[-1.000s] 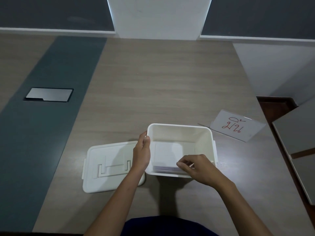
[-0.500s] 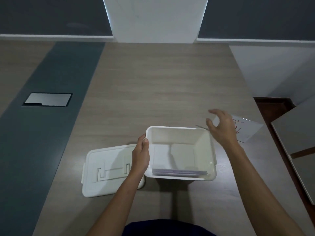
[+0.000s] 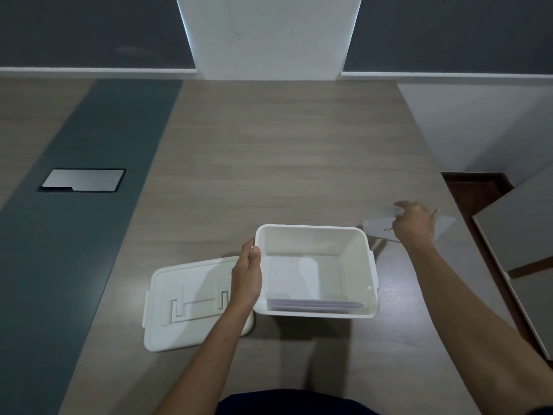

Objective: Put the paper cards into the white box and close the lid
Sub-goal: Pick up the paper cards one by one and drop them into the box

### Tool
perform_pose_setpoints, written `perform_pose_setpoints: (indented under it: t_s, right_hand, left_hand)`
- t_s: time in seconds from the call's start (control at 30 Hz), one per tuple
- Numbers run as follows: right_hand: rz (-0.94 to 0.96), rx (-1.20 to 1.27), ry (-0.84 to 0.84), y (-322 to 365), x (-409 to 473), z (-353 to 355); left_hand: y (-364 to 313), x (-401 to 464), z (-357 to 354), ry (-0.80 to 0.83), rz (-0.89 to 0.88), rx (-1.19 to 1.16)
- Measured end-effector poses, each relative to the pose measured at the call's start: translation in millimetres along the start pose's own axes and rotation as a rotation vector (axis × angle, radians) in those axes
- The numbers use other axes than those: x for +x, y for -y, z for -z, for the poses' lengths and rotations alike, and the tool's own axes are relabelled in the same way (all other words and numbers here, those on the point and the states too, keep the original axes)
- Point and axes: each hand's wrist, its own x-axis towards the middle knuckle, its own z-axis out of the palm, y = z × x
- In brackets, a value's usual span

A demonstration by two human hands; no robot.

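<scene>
Fingers [image 3: 251, 250] of left hand [image 3: 246, 278] clasped on white box [image 3: 314, 232] rim – right hand [image 3: 414, 224] spread loosely over paper card [image 3: 375, 224], nothing gripped – lid [image 3: 191, 301] laid beside

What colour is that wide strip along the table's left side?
Dark grey-blue strip, seen in the head view.

There is just one camera, and it sits on my head. It looks forward and down at the long wooden table [image 3: 284, 163] in front of me. My two bare arms reach in from the bottom edge. The open white plastic box [image 3: 314, 232] sits close, low in the middle. The wide lens bends the edges of the view. Far off at the top stands a white pillar [image 3: 269, 34] between dark wall panels.
</scene>
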Motion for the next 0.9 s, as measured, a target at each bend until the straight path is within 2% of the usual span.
perform_pose_setpoints:
  t_s: [0.13, 0.3, 0.57, 0.73, 0.9]
  right_hand:
    - [0.108, -0.007, -0.129, 1, -7, -3]
    - [0.2, 0.248, -0.253, 25, -18, 17]
    - [0.539, 0.434, -0.41, 98, -50, 64]
    - [0.739, 0.489, -0.456, 131, -92, 91]
    - [0.839, 0.48, -0.381, 138, -131, 102]
  left_hand:
    - [4, 1, -1, 0.002, -0.001, 0.003]
    - [4, 3, -1, 0.007, -0.015, 0.015]
    - [-1, -1, -2, 0.007, -0.001, 0.024]
    - [-2, -1, 0, 0.008, -0.005, 0.035]
    - [-2, -1, 2, 0.006, -0.032, 0.06]
